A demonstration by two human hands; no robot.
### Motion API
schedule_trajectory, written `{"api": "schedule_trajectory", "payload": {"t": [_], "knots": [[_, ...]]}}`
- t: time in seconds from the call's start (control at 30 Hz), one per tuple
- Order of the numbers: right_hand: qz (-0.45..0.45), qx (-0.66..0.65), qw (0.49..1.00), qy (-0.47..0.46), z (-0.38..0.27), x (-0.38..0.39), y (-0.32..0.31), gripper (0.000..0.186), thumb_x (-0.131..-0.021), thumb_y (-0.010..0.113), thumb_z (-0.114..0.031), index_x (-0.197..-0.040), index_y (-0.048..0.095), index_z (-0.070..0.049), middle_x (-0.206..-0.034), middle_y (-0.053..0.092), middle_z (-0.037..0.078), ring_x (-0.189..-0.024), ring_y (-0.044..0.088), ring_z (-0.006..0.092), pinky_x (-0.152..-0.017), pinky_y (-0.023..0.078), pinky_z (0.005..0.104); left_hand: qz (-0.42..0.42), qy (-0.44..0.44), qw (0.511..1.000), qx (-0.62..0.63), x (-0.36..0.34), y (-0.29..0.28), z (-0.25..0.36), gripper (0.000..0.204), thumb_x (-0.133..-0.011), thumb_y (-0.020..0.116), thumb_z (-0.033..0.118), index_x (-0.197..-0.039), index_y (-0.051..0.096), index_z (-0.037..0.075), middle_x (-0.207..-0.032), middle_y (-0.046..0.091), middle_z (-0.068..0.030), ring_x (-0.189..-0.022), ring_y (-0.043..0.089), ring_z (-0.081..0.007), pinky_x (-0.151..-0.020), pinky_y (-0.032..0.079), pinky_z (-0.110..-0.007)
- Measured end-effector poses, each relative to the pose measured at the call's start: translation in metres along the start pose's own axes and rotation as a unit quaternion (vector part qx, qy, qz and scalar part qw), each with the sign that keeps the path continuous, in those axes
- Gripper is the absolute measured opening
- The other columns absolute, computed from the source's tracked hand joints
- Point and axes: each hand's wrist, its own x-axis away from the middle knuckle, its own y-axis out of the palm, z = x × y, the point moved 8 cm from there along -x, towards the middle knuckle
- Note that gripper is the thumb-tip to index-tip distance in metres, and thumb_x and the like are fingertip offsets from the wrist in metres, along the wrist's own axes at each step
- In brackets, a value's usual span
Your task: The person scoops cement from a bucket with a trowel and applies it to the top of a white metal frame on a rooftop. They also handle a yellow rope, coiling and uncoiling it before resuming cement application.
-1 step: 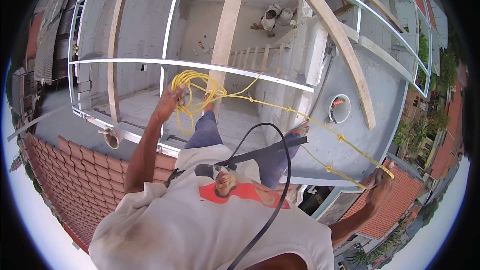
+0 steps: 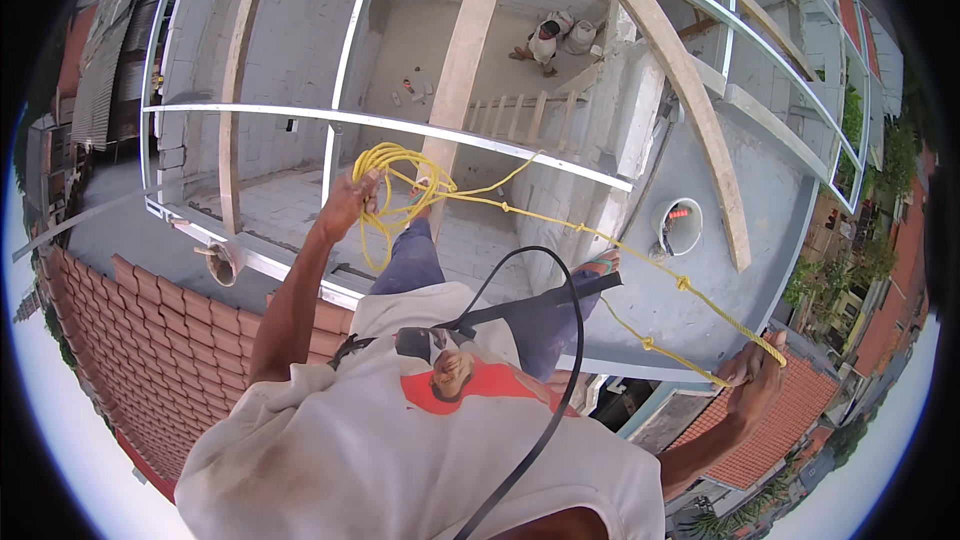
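Note:
A loose coil of yellow rope [image 2: 385, 153] is gripped in my left hand [image 2: 350, 202], its fingers wrapped round the loops. From the coil a knotted length runs across to the right. It passes over my right hand [image 2: 757, 368], which is closed on it out at arm's length. Another knotted stretch slants up to that hand from below. A short piece of the rope also rises from the coil toward the metal beam [image 2: 400, 128]. My left foot rests by a wooden plank [image 2: 460, 60], and my right foot [image 2: 603, 263] in a sandal is near the grey slab.
A white bucket [image 2: 680, 227] with orange-red items stands on the grey slab [image 2: 735, 180]. Metal framing and a curved-looking plank [image 2: 680, 80] span the open room below, where a person [image 2: 543, 43] sits beside sacks. A dirty bucket [image 2: 222, 265] stands near the roof tiles [image 2: 180, 340].
The view has shifted slightly, so the framing and slab sit a little differently. Both hands keep their hold on the rope, with hardly any movement.

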Motion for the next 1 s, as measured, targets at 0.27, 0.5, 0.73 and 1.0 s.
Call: {"api": "schedule_trajectory", "payload": {"t": [0.27,0.5,0.73,1.0], "knots": [[-0.216,0.122,0.927,-0.281,-0.145,0.005,0.18,0.053,-0.114,0.041,-0.039,-0.077,0.052,-0.003,-0.062,0.05,0.011,-0.047,0.055,0.0243,-0.047,0.052,0.0341,0.021,-0.038,0.994,-0.097,0.042,-0.02,-0.051,0.046,-0.095,0.074,0.04,-0.121,0.066,0.002,-0.09,0.066,-0.0062,-0.078,0.063,-0.0177,-0.074,0.052,-0.034],[-0.333,-0.077,0.91,-0.235,-0.234,0.021,0.335,0.062,-0.113,0.034,-0.051,-0.07,0.043,-0.007,-0.057,0.043,0.009,-0.044,0.05,0.0204,-0.049,0.053,0.0357,0.093,-0.079,0.975,-0.184,0.057,-0.063,-0.149,0.058,-0.078,0.084,0.033,-0.126,0.068,0.004,-0.111,0.073,-0.022,-0.106,0.069,-0.0393,-0.093,0.053,-0.044],[-0.358,0.049,0.877,-0.315,-0.281,0.029,0.434,0.066,-0.111,0.038,-0.057,-0.08,0.057,-0.001,-0.067,0.06,0.012,-0.064,0.064,0.0196,-0.073,0.053,0.0322,0.177,-0.101,0.966,-0.156,0.071,-0.102,-0.191,0.051,-0.08,0.078,0.033,-0.118,0.068,0.0,-0.107,0.073,-0.026,-0.102,0.069,-0.0441,-0.092,0.053,-0.048],[-0.383,0.157,0.846,-0.337,-0.254,-0.003,0.621,0.074,-0.109,0.038,-0.062,-0.072,0.055,0.0,-0.074,0.059,0.01,-0.075,0.058,0.0197,-0.077,0.052,0.0365,0.279,-0.161,0.947,-0.019,0.074,-0.168,-0.24,0.053,-0.084,0.083,0.03,-0.121,0.066,-0.002,-0.095,0.071,-0.0126,-0.088,0.066,-0.0229,-0.084,0.052,-0.037]]}}
